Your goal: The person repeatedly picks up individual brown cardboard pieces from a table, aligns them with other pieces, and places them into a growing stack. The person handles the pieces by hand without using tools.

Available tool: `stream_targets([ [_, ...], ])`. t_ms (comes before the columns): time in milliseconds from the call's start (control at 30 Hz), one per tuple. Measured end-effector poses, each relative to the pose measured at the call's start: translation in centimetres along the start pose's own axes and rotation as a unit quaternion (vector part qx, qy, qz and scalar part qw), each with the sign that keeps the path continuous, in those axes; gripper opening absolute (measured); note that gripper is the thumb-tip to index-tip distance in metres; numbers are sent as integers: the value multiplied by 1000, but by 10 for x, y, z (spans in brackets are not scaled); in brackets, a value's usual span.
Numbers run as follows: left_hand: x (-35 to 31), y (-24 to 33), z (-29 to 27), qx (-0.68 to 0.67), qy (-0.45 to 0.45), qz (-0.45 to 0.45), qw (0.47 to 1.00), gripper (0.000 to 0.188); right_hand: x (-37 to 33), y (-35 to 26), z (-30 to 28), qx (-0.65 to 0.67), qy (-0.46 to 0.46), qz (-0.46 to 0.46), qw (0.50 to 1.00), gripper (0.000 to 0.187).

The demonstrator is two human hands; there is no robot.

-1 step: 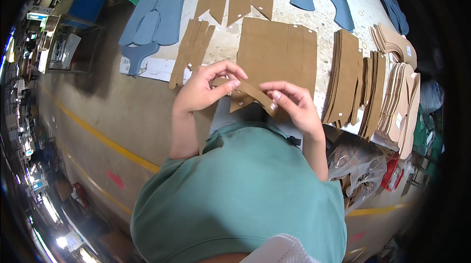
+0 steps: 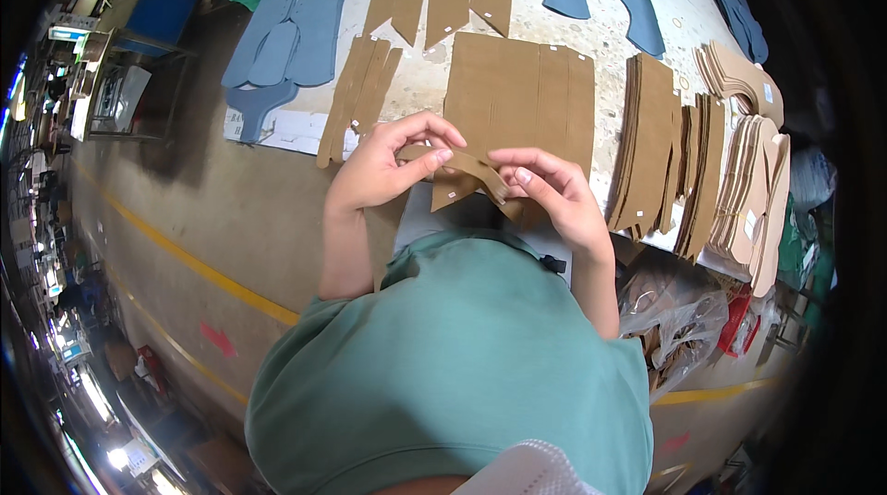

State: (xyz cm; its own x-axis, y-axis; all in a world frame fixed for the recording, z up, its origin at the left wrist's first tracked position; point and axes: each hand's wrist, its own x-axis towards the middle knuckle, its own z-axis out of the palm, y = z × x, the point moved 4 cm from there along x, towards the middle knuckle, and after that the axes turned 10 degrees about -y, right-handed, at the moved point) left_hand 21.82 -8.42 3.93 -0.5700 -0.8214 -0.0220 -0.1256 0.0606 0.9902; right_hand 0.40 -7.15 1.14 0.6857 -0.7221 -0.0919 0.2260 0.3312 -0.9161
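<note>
A narrow brown strip (image 2: 476, 168) of leather-like material is held up in front of my body, its right part bending downward. My left hand (image 2: 395, 162) is closed, pinching the strip's left end between thumb and fingers. My right hand (image 2: 557, 195) is at the strip's right end with curled fingers against it; the exact contact is partly hidden. Below the strip hangs a pointed brown piece (image 2: 451, 197) with a small white sticker. Directly beyond my hands, wide flat brown panels (image 2: 517, 89) lie side by side on the table.
The speckled white table (image 2: 605, 79) carries blue cut pieces (image 2: 300, 24), narrow brown strips (image 2: 356, 93), stacked brown pieces (image 2: 644, 144) and beige stacks (image 2: 744, 190). A clear plastic bag (image 2: 679, 319) sits below the right edge. A yellow line (image 2: 203, 264) crosses the floor at left.
The strip's right end has shifted slightly left and turned more edge-on beside my right hand. My left hand keeps its pinch.
</note>
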Motion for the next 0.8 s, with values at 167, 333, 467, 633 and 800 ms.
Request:
stream_targets([
  [167,12,-3,9,-4,-43,-1,999,17,8,-1,0,-67,3,-50,997,34],
  [333,12,3,16,-4,-52,5,999,17,13,-8,10,-324,33,-154,933,32],
  [467,8,4,8,14,-31,19,999,17,8,-2,1,-200,16,-27,979,19],
  [633,14,-1,-10,57,53,17,997,17,-1,-28,-34,-198,137,-36,970,17],
  [800,23,5,4,60,-7,13,998,16,7,-53,-24,-446,151,-173,865,27],
])
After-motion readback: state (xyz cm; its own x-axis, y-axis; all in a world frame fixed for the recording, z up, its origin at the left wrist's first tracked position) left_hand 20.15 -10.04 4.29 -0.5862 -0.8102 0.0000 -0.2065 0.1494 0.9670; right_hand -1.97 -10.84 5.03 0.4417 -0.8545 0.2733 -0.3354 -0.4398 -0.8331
